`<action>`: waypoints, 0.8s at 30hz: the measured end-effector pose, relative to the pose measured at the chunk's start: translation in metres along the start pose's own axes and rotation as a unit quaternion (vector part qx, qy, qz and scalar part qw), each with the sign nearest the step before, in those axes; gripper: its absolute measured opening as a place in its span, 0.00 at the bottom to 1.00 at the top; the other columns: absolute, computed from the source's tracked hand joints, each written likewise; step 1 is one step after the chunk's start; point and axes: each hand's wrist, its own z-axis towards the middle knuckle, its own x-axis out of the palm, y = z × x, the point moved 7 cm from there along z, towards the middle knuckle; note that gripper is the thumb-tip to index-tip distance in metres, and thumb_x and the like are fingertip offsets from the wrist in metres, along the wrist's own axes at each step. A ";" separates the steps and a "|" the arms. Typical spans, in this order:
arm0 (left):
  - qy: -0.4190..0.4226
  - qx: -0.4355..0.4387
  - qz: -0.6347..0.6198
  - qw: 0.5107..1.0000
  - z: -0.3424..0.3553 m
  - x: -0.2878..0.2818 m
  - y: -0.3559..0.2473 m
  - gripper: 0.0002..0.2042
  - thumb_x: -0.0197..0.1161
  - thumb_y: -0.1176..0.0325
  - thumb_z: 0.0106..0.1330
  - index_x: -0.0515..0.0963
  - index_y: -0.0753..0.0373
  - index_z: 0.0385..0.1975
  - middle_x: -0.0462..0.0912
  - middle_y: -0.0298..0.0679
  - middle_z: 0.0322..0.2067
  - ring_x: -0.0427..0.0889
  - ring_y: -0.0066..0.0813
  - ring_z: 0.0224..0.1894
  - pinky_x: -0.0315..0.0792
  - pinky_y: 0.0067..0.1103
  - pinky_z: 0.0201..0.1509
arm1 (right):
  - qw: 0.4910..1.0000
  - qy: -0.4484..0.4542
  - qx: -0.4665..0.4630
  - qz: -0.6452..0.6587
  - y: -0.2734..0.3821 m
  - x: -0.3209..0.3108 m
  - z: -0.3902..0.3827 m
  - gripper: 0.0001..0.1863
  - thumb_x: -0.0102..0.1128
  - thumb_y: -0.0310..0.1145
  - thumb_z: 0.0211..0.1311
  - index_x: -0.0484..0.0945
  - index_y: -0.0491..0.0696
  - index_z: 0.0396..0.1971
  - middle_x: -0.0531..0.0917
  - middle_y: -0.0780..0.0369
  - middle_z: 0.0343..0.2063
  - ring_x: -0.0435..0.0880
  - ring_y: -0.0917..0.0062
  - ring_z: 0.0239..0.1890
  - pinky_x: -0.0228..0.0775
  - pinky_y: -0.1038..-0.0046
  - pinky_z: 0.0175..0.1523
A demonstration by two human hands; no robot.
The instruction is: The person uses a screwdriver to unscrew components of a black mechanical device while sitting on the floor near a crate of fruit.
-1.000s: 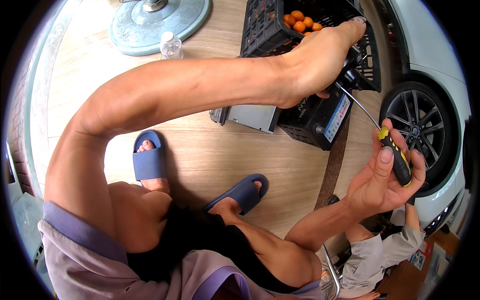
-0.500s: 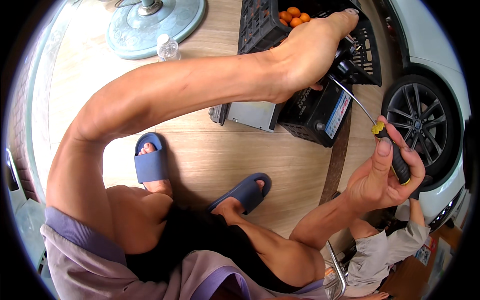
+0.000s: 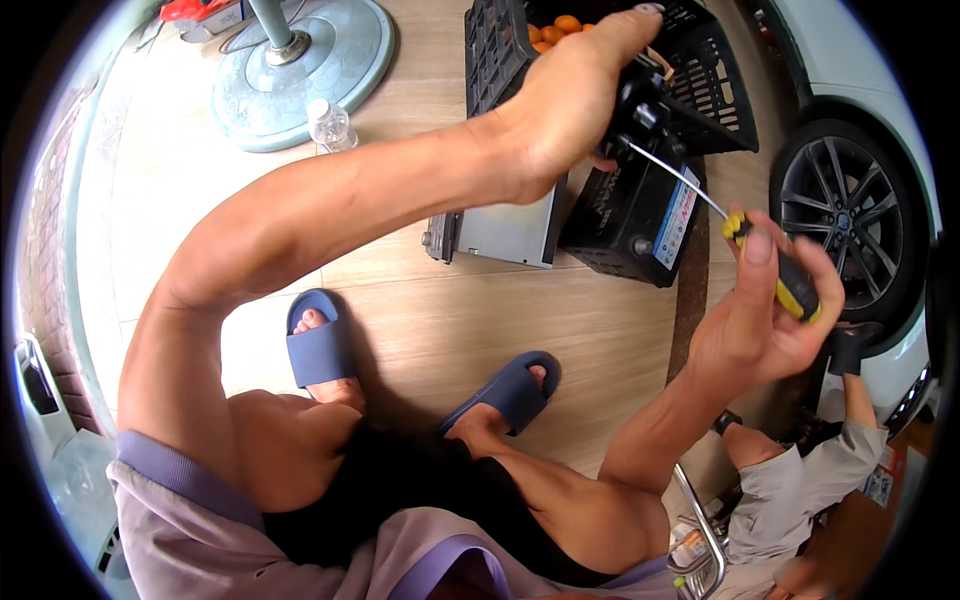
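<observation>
My left hand point(image 3: 565, 115) reaches far forward and is closed around a glossy black part point(image 3: 640, 105), much of it hidden behind the hand. In my right hand point(image 3: 745, 335) is a screwdriver point(image 3: 797, 288) with a yellow-and-black handle, gripped between thumb and fingers. Its long thin shaft points up and left, the tip meeting the black part's lower side. Below the part, on the floor, stands a black battery point(image 3: 615, 225) with a coloured label. Against the battery's left side sits a grey metal box point(image 3: 508, 235).
A black plastic crate point(image 3: 490, 60) holding oranges point(image 3: 566, 24) stands at the back. Left of it are a clear bottle point(image 3: 330, 127) and a round pale-blue stand base point(image 3: 300, 75). A white car's wheel point(image 3: 845, 215) is on the right; another person point(image 3: 800, 490) sits below it.
Both hands now appear a little further left, with more of the black part showing. The screwdriver's handle has turned slightly in my right fingers, while its tip stays at the part.
</observation>
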 end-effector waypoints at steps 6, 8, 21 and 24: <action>0.040 -0.183 0.074 0.979 -0.018 -0.004 0.023 0.21 0.53 0.42 0.71 0.78 0.55 0.41 0.83 0.30 0.34 0.82 0.19 0.36 0.81 0.26 0.37 | 0.997 -0.034 0.006 0.067 -0.004 0.001 0.002 0.24 0.65 0.20 0.66 0.64 0.33 0.57 0.86 0.43 0.40 0.88 0.62 0.43 0.84 0.69 0.47; 0.053 -0.185 0.102 0.976 -0.021 -0.009 0.030 0.20 0.55 0.44 0.71 0.79 0.56 0.42 0.83 0.32 0.33 0.82 0.19 0.33 0.84 0.22 0.33 | 0.992 -0.052 -0.033 0.112 -0.002 -0.016 0.011 0.25 0.63 0.20 0.65 0.63 0.31 0.58 0.85 0.41 0.39 0.89 0.59 0.40 0.88 0.68 0.40; 0.045 -0.365 0.180 0.912 -0.020 -0.101 0.108 0.22 0.67 0.54 0.67 0.79 0.60 0.55 0.83 0.37 0.43 0.84 0.27 0.45 0.82 0.30 0.50 | 0.982 0.017 0.177 0.055 -0.047 0.001 -0.015 0.22 0.66 0.23 0.65 0.70 0.34 0.55 0.87 0.49 0.39 0.88 0.69 0.42 0.85 0.73 0.41; 0.081 -0.350 0.287 0.888 -0.019 -0.109 0.123 0.24 0.68 0.52 0.67 0.79 0.59 0.57 0.85 0.34 0.45 0.84 0.24 0.47 0.80 0.29 0.49 | 0.975 0.055 0.204 0.062 -0.058 0.011 -0.021 0.22 0.67 0.24 0.65 0.71 0.34 0.55 0.87 0.50 0.40 0.88 0.70 0.42 0.84 0.74 0.41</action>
